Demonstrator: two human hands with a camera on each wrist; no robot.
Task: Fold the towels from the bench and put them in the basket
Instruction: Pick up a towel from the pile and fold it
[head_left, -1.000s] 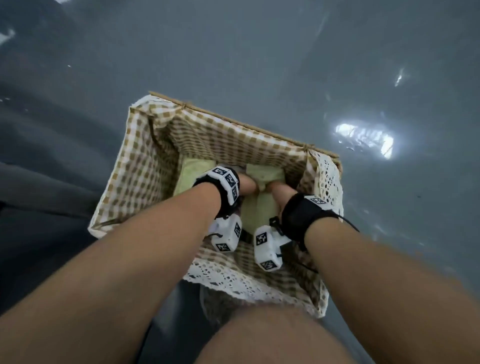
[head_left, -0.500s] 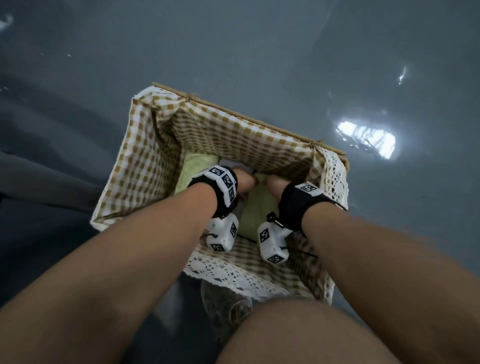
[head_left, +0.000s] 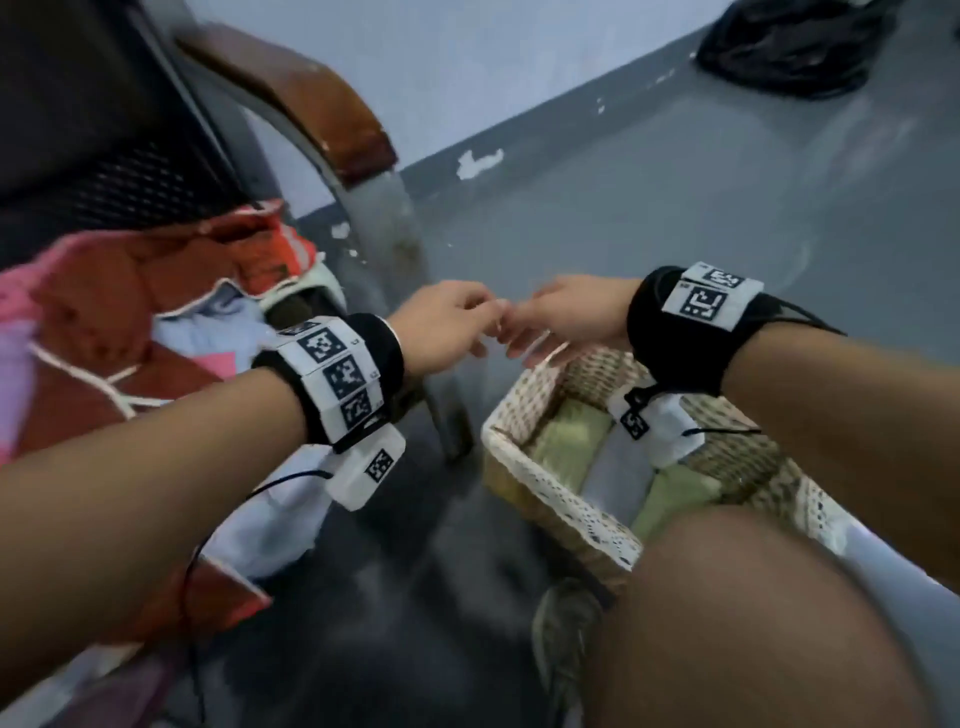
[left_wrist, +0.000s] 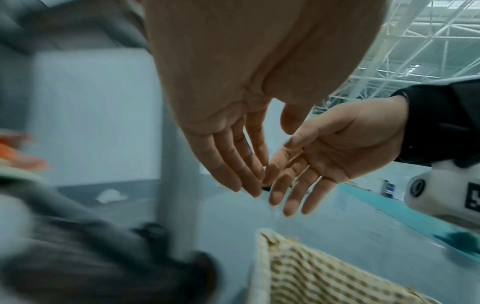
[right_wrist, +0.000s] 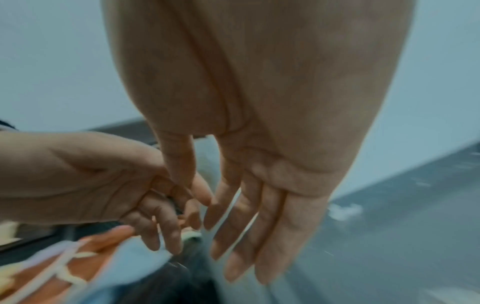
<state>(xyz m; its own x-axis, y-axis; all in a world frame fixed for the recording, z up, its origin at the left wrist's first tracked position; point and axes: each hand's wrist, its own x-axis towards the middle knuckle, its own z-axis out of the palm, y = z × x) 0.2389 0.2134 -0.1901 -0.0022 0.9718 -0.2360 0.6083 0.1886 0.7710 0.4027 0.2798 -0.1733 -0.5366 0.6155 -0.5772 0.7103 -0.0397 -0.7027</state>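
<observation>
Both hands hang in the air with nothing in them, fingertips almost touching. My left hand (head_left: 447, 325) (left_wrist: 233, 160) has straight, relaxed fingers. My right hand (head_left: 566, 317) (right_wrist: 259, 205) is likewise open, above the far corner of the basket (head_left: 545, 483) (left_wrist: 298, 273). That basket is wicker with a checked, lace-edged liner and stands on the floor at the lower right. Folded green towels (head_left: 571, 436) lie inside it. An unfolded pile of towels (head_left: 156, 322) (right_wrist: 78, 267), orange, pink and light blue, lies on the bench at the left.
The bench's brown armrest (head_left: 311, 98) and grey metal leg (head_left: 410, 270) stand between the pile and the basket. My knee (head_left: 753, 623) covers the basket's near side, with a shoe (head_left: 561, 639) below. A black bag (head_left: 789, 47) lies at the far wall.
Both hands have risen out of the basket, leaving the green towel inside. The head view has swung up and left, bringing the bench and its towel pile into sight.
</observation>
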